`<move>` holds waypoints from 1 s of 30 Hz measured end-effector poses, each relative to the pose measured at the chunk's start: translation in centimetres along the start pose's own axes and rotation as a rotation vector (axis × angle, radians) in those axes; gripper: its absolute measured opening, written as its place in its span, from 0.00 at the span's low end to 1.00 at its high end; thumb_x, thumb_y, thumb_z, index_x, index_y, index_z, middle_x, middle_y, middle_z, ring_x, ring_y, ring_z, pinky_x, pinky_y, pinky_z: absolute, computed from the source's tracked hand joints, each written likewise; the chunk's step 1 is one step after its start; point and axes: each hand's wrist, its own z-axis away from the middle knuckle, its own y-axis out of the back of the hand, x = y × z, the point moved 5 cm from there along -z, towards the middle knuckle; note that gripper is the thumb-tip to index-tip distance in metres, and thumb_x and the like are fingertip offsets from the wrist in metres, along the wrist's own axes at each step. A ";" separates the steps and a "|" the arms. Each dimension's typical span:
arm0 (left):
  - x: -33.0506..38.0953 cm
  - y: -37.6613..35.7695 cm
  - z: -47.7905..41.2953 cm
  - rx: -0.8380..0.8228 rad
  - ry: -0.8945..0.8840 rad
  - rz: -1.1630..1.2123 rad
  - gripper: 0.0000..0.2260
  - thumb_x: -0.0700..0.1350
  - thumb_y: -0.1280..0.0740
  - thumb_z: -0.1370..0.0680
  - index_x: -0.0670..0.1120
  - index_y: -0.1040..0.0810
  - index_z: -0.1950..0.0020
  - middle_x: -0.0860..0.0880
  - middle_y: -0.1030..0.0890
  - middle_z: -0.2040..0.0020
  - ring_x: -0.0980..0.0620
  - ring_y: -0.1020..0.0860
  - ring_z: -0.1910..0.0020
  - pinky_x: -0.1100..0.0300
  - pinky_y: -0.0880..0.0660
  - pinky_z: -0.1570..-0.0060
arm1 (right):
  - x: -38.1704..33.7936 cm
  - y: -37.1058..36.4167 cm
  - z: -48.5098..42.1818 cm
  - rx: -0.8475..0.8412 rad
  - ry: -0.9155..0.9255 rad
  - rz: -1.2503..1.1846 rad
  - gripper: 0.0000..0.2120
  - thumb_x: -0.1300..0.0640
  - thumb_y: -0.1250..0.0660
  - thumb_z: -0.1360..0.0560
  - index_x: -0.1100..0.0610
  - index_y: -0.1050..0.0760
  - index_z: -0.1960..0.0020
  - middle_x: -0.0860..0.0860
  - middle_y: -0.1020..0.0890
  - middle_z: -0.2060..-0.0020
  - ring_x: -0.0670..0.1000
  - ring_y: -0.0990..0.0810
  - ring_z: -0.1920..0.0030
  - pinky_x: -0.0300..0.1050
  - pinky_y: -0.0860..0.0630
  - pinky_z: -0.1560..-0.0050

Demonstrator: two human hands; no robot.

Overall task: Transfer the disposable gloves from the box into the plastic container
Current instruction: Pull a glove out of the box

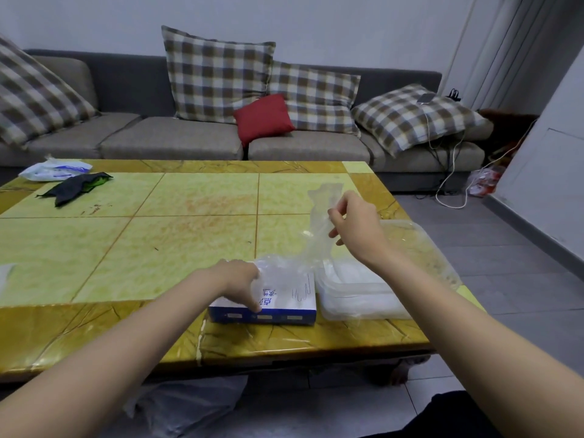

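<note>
A home living room: a grey sofa with checked cushions behind a low tiled table.

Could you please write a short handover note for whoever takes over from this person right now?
Left hand: holds the glove box down on the table, thumb on its front.
Right hand: raised, pinches a clear glove whose lower end trails down to the top of the box.
Plastic container: open, right beside the box on the right-hand side; something whitish lies inside, but it is too unclear to count.
Done: one glove is partly drawn out.
Left: drop it into the container, then move over the rest from the box.
</note>
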 end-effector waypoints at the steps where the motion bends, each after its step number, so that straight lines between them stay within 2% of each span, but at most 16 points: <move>1: -0.2 0.9 0.2 -0.006 0.019 0.043 0.29 0.59 0.33 0.26 0.46 0.34 0.29 0.49 0.28 0.33 0.47 0.30 0.34 0.56 0.34 0.40 | 0.0 -0.1 0.1 -0.018 0.013 0.002 0.10 0.59 0.41 0.20 0.56 0.36 0.60 0.51 0.24 0.64 0.51 0.18 0.64 0.55 0.20 0.63; 2: -0.1 2.0 0.4 0.036 0.025 0.069 0.30 0.59 0.35 0.24 0.46 0.36 0.27 0.49 0.31 0.30 0.48 0.31 0.32 0.54 0.34 0.37 | 0.1 -0.2 0.2 -0.036 0.027 0.004 0.09 0.60 0.40 0.20 0.56 0.35 0.59 0.51 0.25 0.64 0.50 0.18 0.65 0.52 0.20 0.64; 4: 0.5 4.7 0.9 0.258 0.012 0.136 0.30 0.59 0.36 0.24 0.46 0.37 0.27 0.48 0.31 0.30 0.48 0.31 0.33 0.51 0.33 0.35 | 0.0 -0.5 0.4 -0.069 0.050 0.017 0.08 0.61 0.39 0.21 0.56 0.34 0.59 0.51 0.24 0.64 0.49 0.18 0.66 0.49 0.20 0.65; 6: 1.9 6.8 1.4 0.468 -0.037 0.321 0.30 0.61 0.35 0.26 0.47 0.34 0.29 0.49 0.29 0.33 0.50 0.27 0.39 0.52 0.29 0.39 | -0.2 -0.9 0.5 -0.103 0.070 0.034 0.07 0.61 0.37 0.22 0.57 0.32 0.58 0.52 0.22 0.63 0.49 0.19 0.66 0.49 0.20 0.64; 8: 3.4 7.8 1.7 0.522 -0.087 0.502 0.29 0.64 0.34 0.28 0.50 0.31 0.32 0.52 0.25 0.40 0.53 0.25 0.46 0.56 0.26 0.47 | -0.5 -1.4 0.6 -0.140 0.086 0.033 0.04 0.62 0.36 0.23 0.58 0.30 0.57 0.53 0.21 0.64 0.49 0.19 0.67 0.52 0.20 0.62; 11: 4.4 8.3 1.3 0.626 -0.112 0.625 0.11 0.57 0.34 0.26 0.50 0.25 0.52 0.55 0.22 0.56 0.51 0.23 0.56 0.56 0.27 0.58 | -0.8 -1.8 0.9 -0.171 0.118 0.039 0.04 0.63 0.34 0.25 0.58 0.28 0.57 0.53 0.20 0.64 0.50 0.19 0.66 0.55 0.20 0.59; 13: 3.9 8.7 0.9 0.731 -0.094 0.692 0.07 0.47 0.37 0.24 0.46 0.25 0.60 0.53 0.20 0.63 0.53 0.21 0.59 0.58 0.27 0.61 | -1.0 -1.6 1.0 -0.145 0.141 0.033 0.05 0.64 0.34 0.25 0.58 0.29 0.55 0.53 0.20 0.60 0.51 0.19 0.62 0.55 0.21 0.56; 15: 3.3 9.0 0.6 0.761 -0.071 0.798 0.08 0.42 0.38 0.24 0.41 0.22 0.59 0.53 0.19 0.65 0.63 0.22 0.65 0.67 0.29 0.67 | -1.2 -0.9 1.2 -0.076 0.166 0.048 0.08 0.65 0.34 0.25 0.58 0.31 0.49 0.53 0.24 0.52 0.53 0.22 0.55 0.51 0.24 0.53; 16: 3.0 9.2 0.6 0.769 -0.051 0.850 0.08 0.41 0.39 0.24 0.41 0.21 0.58 0.53 0.19 0.66 0.63 0.23 0.66 0.70 0.30 0.68 | -1.4 -0.6 1.3 -0.047 0.186 0.042 0.10 0.65 0.34 0.25 0.58 0.32 0.47 0.52 0.26 0.51 0.53 0.22 0.54 0.49 0.24 0.52; 17: 2.7 9.3 0.6 0.775 -0.030 0.907 0.08 0.41 0.39 0.24 0.41 0.20 0.56 0.54 0.19 0.67 0.59 0.22 0.64 0.69 0.28 0.65 | -1.7 -0.5 1.6 -0.037 0.211 0.020 0.11 0.64 0.33 0.25 0.57 0.33 0.46 0.51 0.27 0.50 0.52 0.23 0.54 0.47 0.25 0.52; 20: 2.4 9.9 0.6 0.809 -0.001 1.063 0.09 0.41 0.39 0.24 0.39 0.20 0.53 0.52 0.18 0.67 0.46 0.19 0.57 0.52 0.22 0.54 | -2.6 -1.8 3.2 -0.122 0.280 0.061 0.18 0.54 0.30 0.26 0.57 0.34 0.42 0.50 0.29 0.47 0.49 0.25 0.49 0.44 0.27 0.51; 21: 2.5 10.2 0.6 0.823 -0.001 1.098 0.10 0.41 0.39 0.24 0.37 0.21 0.52 0.51 0.18 0.66 0.45 0.19 0.57 0.49 0.22 0.53 | -2.7 -2.5 3.5 -0.160 0.274 0.120 0.23 0.50 0.30 0.26 0.58 0.35 0.38 0.50 0.29 0.43 0.50 0.26 0.45 0.43 0.28 0.50; 23: 3.2 10.7 0.7 0.823 -0.023 1.181 0.10 0.40 0.39 0.23 0.35 0.22 0.51 0.48 0.18 0.65 0.48 0.18 0.62 0.52 0.20 0.54 | -2.5 -3.5 3.6 -0.174 0.242 0.213 0.29 0.45 0.32 0.26 0.58 0.38 0.34 0.51 0.30 0.38 0.51 0.29 0.39 0.44 0.29 0.48; 26: 4.2 11.3 0.9 0.804 -0.087 1.312 0.07 0.39 0.38 0.24 0.37 0.23 0.54 0.47 0.19 0.66 0.53 0.20 0.68 0.56 0.19 0.56 | -2.5 -3.3 2.9 -0.071 0.198 0.216 0.25 0.44 0.35 0.25 0.58 0.38 0.36 0.52 0.28 0.41 0.53 0.28 0.40 0.43 0.33 0.56; 28: 4.7 11.5 0.8 0.773 -0.135 1.401 0.04 0.38 0.37 0.25 0.39 0.23 0.57 0.46 0.19 0.66 0.50 0.20 0.66 0.50 0.19 0.53 | -2.5 -2.7 2.4 -0.021 0.174 0.190 0.21 0.46 0.36 0.23 0.58 0.37 0.38 0.52 0.26 0.43 0.54 0.26 0.43 0.44 0.33 0.58; 30: 5.1 11.6 0.8 0.754 -0.146 1.435 0.05 0.37 0.37 0.25 0.43 0.24 0.60 0.46 0.19 0.66 0.49 0.20 0.65 0.50 0.19 0.53 | -2.4 -1.8 2.1 0.024 0.155 0.168 0.14 0.49 0.39 0.21 0.57 0.34 0.41 0.52 0.24 0.46 0.55 0.24 0.47 0.48 0.30 0.57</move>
